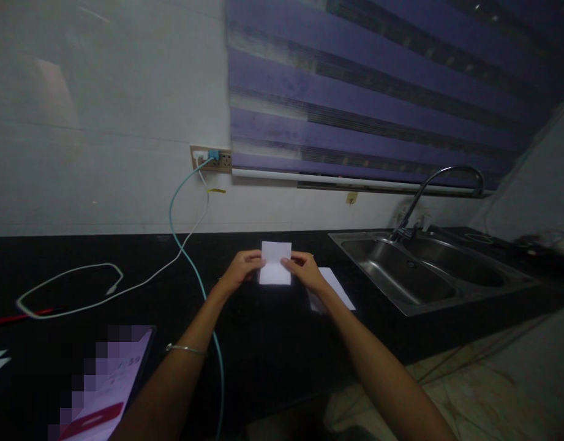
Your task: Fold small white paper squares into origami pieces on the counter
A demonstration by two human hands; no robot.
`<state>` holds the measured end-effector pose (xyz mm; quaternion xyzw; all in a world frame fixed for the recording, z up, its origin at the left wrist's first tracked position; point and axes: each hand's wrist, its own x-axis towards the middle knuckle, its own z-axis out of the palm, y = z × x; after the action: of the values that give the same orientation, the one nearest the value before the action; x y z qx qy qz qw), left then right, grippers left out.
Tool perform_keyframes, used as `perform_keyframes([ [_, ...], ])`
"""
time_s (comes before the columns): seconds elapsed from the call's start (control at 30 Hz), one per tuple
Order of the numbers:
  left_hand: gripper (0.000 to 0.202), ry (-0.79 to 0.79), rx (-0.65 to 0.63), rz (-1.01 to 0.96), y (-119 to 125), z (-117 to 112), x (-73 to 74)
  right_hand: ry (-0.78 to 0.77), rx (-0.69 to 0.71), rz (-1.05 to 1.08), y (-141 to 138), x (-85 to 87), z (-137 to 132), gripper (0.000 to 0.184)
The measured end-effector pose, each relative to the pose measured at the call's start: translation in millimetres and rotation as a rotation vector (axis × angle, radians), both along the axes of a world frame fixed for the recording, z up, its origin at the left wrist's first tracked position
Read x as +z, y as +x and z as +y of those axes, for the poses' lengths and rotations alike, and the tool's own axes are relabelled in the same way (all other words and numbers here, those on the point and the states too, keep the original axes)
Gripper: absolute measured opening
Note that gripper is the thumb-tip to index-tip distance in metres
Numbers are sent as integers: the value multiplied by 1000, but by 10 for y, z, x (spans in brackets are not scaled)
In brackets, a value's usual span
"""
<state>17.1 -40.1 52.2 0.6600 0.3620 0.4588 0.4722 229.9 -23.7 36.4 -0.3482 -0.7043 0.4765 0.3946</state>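
A small white sheet of paper [276, 264], roughly rectangular, is held up over the black countertop between my two hands. My left hand [240, 269] pinches its left edge, thumb on the near face and fingers behind. On the opposite edge, my right hand [304, 268] grips in the same way. A faint crease or shading line runs across the paper's middle. Partly under my right wrist lies more white paper [337, 288] on the counter; whether it is one sheet or a stack I cannot tell.
A steel double sink [403, 275] with a curved faucet [422, 190] is at the right. A white cable [148, 278] and a teal cable [198, 275] run from the wall outlet [211, 160] across the counter [272, 343]. A lit screen [111, 392] lies front left, near a red pen-like object [15, 318].
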Motion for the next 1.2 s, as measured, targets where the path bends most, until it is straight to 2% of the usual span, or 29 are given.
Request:
perform_keyframes([
  [0.1, 27, -14, -57, -18, 1, -15, 15, 80, -97, 123, -10, -26, 1, 40],
  [0.23, 23, -77, -48, -19, -7, -1, 14, 135, -99, 196, -1, -44, 27, 26],
  [0.3, 22, -76, -42, -22, -23, 14, 7, 127, -89, 193, 11, -49, 40, 20],
  [0.47, 20, -58, -68, -66, -77, 36, -15, 89, -75, 198, 22, -57, 40, 22],
  [0.63, 45, -134, -176, -178, -30, 25, -38, 175, -118, 177, 37, 0, 7, 23],
  [0.73, 52, -181, -200, -11, 36, 14, -62, 215, -107, 158, 45, 44, -14, 22],
  [0.83, 47, -94, -243, 129, 68, -12, -75, 253, -68, 145, 45, 66, -26, 18],
  [0.9, 45, -47, -255, 143, 68, -35, -70, 259, -48, 158, 44, 69, -29, 19],
  [1.03, 42, -7, -255, 123, 66, -43, -78, 209, -9, 209, 50, 67, -30, 41],
  [1.2, 40, -7, -218, 112, 98, 14, -152, 174, -16, 201, 40, 80, -45, 35],
])
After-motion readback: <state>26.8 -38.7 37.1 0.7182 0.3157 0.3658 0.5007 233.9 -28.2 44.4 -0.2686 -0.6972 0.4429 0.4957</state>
